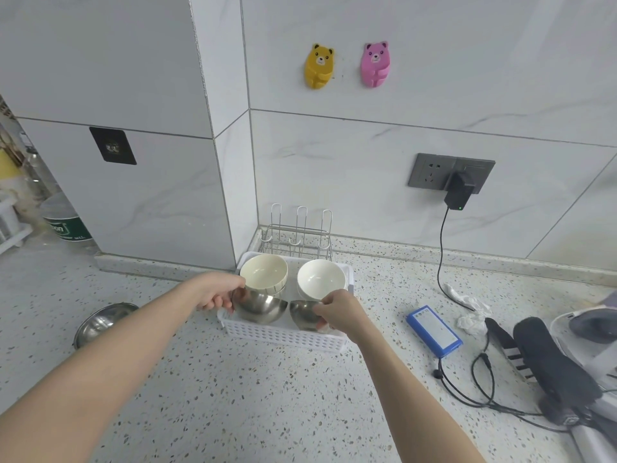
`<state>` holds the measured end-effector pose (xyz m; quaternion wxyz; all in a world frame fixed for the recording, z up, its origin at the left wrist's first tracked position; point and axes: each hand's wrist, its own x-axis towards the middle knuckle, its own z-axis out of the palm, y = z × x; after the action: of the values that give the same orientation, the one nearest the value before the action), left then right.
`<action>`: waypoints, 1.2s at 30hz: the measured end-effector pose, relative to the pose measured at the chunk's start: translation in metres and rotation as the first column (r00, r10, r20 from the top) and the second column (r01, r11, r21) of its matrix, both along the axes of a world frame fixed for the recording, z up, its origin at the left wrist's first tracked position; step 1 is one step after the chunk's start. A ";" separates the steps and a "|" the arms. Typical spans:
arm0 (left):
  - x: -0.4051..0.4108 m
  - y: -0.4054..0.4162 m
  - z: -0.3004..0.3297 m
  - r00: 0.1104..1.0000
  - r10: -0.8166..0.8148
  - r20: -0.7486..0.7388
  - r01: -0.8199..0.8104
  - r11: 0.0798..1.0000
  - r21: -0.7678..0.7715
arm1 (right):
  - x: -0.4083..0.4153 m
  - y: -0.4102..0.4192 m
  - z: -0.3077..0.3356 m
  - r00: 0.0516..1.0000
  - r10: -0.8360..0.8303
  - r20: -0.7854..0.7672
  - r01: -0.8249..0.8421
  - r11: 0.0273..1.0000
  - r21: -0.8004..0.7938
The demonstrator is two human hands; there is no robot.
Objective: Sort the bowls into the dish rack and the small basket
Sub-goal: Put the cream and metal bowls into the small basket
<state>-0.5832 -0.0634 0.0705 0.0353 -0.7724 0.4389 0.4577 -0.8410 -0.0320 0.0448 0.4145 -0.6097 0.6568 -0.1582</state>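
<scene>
A white perforated basket (277, 334) sits on the counter near the wall corner. Inside it at the back are a cream bowl (263, 273) and a white bowl (321, 277). At the front of the basket my left hand (218, 294) grips the rim of a steel bowl (262, 309). My right hand (339, 312) grips a second, smaller steel bowl (304, 315) beside it. Both steel bowls are tilted toward me. A wire dish rack (297, 237) stands behind the basket against the wall. Another steel bowl (101, 322) lies on the counter to the left.
A blue battery pack (434, 330) with black cables lies to the right, charged from a wall socket (450, 173). Crumpled paper (469, 310) and dark gear (551, 365) fill the right edge. A green-labelled tub (65, 222) stands far left.
</scene>
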 end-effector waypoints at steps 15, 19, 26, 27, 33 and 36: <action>-0.002 -0.020 -0.006 0.983 -0.129 0.132 0.118 0.989 0.092 | 0.008 0.000 -0.013 0.996 -0.080 -0.049 0.080 0.997 0.001; -0.004 -0.017 -0.014 0.989 -0.075 0.126 0.068 0.996 0.062 | 0.008 0.002 -0.016 0.996 -0.080 -0.036 0.080 0.997 0.001; 0.000 -0.009 -0.027 0.996 0.087 -0.015 -0.087 0.996 -0.026 | 0.008 0.013 -0.021 0.995 -0.091 0.034 0.090 0.995 0.038; 0.001 -0.007 -0.029 0.995 0.093 -0.032 -0.094 0.995 -0.020 | 0.008 0.016 -0.023 0.994 -0.091 0.059 0.089 0.995 0.050; 0.007 0.007 -0.039 0.980 0.167 -0.103 -0.168 0.986 0.000 | 0.011 0.027 -0.031 0.993 -0.068 0.097 0.065 0.997 0.033; 0.006 0.013 -0.045 0.981 0.150 -0.125 -0.147 0.989 0.032 | 0.012 0.028 -0.033 0.994 -0.065 0.088 0.063 0.998 0.023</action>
<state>-0.5775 -0.0509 0.0259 -0.0186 -0.7719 0.3761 0.5122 -0.8294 -0.0040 0.0118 0.4442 -0.5766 0.6585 -0.1915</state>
